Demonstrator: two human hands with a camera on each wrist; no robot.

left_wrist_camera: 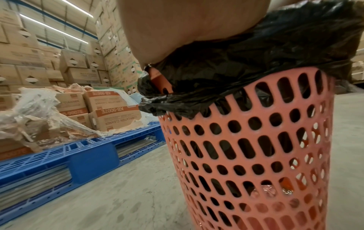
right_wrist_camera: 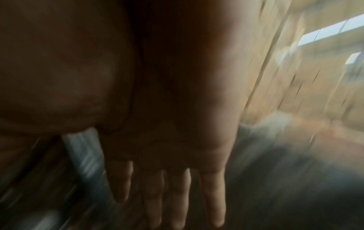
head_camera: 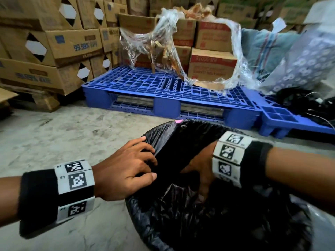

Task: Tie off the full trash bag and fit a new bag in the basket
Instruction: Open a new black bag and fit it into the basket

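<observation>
A black trash bag (head_camera: 183,142) lines a pink perforated basket (left_wrist_camera: 256,155), its edge folded down over the rim (left_wrist_camera: 256,54). A sliver of pink rim (head_camera: 178,121) shows at the far side. My left hand (head_camera: 148,163) grips the bag's edge at the near-left rim, fingers curled over it and the thumb underneath. My right hand (head_camera: 201,171) reaches down inside the bag with straight fingers (right_wrist_camera: 175,194) and holds nothing. The right wrist view is blurred. The bag's bottom is dark and I cannot see into it.
A blue plastic pallet (head_camera: 163,87) lies just beyond the basket, carrying cartons and loose clear wrap (head_camera: 163,42). Stacked cardboard cartons (head_camera: 54,48) fill the left and back. Dark clutter (head_camera: 308,109) sits at the right. Bare concrete floor (head_camera: 54,134) lies to the left.
</observation>
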